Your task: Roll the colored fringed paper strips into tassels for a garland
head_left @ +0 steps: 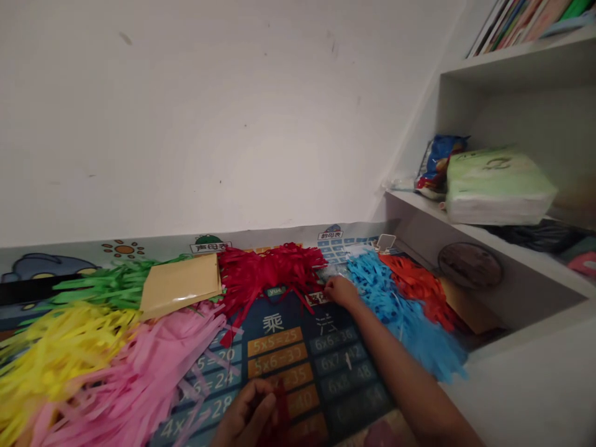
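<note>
Low in the view, my left hand [251, 413] is curled closed around a blurred dark red paper strip [282, 406]. My right hand [341, 290] reaches far forward with its fingers drawn together at a small clear, shiny heap [333, 272]; what the fingertips hold, if anything, is hidden. Just left of that hand lies a bunch of red strips [274, 270]. To its right is a bunch of light blue strips [400, 316]. Under both hands spreads a dark printed mat [344, 372] with multiplication sums.
Pink [144, 366], yellow [65, 354] and green strips [107, 282] lie at the left, with a tan envelope [181, 284] on top. Orange-red strips [419, 285] rest beside the shelf wall. A green tissue pack [500, 183] sits on the right shelf. A white wall [209, 124] stands behind.
</note>
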A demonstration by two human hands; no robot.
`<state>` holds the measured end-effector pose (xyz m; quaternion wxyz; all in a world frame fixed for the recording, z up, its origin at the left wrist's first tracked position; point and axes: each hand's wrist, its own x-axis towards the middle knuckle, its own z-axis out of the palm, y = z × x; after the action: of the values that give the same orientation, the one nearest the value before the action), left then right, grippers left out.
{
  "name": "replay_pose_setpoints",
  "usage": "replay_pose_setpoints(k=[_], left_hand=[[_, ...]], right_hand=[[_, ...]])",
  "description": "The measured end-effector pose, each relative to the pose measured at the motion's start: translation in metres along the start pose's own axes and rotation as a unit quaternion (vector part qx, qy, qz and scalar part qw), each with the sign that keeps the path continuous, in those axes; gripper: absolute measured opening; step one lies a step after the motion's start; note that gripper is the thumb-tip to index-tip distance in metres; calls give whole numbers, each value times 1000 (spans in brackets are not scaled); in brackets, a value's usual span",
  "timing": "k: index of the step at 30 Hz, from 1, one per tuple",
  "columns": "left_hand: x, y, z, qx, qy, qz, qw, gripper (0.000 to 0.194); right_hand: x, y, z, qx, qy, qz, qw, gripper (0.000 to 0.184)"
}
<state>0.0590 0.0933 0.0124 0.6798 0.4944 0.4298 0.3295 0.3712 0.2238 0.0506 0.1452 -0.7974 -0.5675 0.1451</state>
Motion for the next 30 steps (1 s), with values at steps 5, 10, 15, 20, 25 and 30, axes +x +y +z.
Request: replay_pose_setpoints(k=[5,10,15,20,25,30], left_hand=[[-4,18,2,42,102,27,993,29],[-4,28,15,120,125,99,980,15],[-11,27,10,214,117,145,959,13],[-17,30,7,316,80,184,927,16],[-22,34,9,375,61,216,899,16],[-22,35,10,317,49,210,924,8]], right_hand=[[-81,-25,-2,98,11,-96,990,19],[-176,-60,45,405,-69,-185,893,13],[-195,-69,67,498,-67,-86,860,10],[-200,-66,62,387,-8,-145,911,5],[-206,-63,59,297,28,-228,927,8],[-205,-63,56,333,-33,-189,923,5]])
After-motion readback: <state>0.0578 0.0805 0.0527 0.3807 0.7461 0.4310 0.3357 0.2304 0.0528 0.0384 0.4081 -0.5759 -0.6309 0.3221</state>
